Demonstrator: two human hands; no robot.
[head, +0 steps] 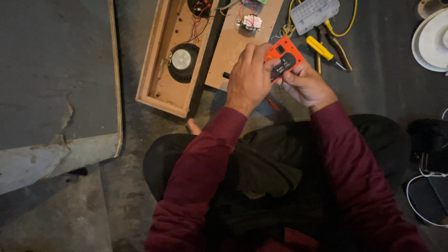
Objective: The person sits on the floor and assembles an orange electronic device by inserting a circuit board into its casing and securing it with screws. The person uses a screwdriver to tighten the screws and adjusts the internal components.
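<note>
Dark concrete floor [382, 79] lies under me as I sit cross-legged, looking down at my maroon sleeves. My left hand [247, 79] and right hand [305, 84] meet over my lap – both sets of fingers clamped on a small orange multimeter [285, 58], the left closed over its near end, the right cradling it from beneath. Just beyond it sits an open wooden speaker box [161, 91] with a round speaker [182, 60] inside, and beside that a wooden panel [233, 46] carrying wired parts. A yellow-handled screwdriver [321, 48] lies near my right hand – a grey plastic case [313, 11] behind it.
</note>
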